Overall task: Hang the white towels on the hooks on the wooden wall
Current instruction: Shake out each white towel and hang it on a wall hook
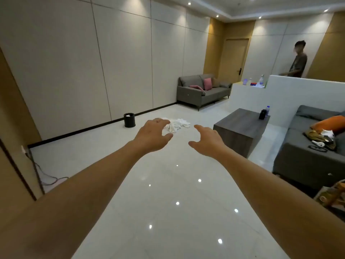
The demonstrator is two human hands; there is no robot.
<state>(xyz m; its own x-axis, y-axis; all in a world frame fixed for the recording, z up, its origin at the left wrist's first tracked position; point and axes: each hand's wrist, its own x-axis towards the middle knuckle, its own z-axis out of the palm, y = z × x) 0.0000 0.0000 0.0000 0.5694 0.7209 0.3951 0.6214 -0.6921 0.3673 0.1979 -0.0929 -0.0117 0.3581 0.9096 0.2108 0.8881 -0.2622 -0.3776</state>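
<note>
A heap of white towels (178, 124) lies crumpled on the glossy white floor, well ahead of me in the middle of the room. My left hand (154, 134) is stretched forward with curled, spread fingers and holds nothing; it overlaps the left edge of the heap in the picture but is far short of it. My right hand (206, 140) reaches out beside it, fingers also apart and empty. A wooden wall panel (11, 116) runs along the left edge; no hooks show on it.
A black bin (129, 120) stands by the left wall near the towels. A dark coffee table (240, 126) sits to the right, with a grey sofa (306, 156) beyond it and another sofa (201, 90) at the back. A person (298, 61) stands behind a white partition. Cables (46, 176) trail at left.
</note>
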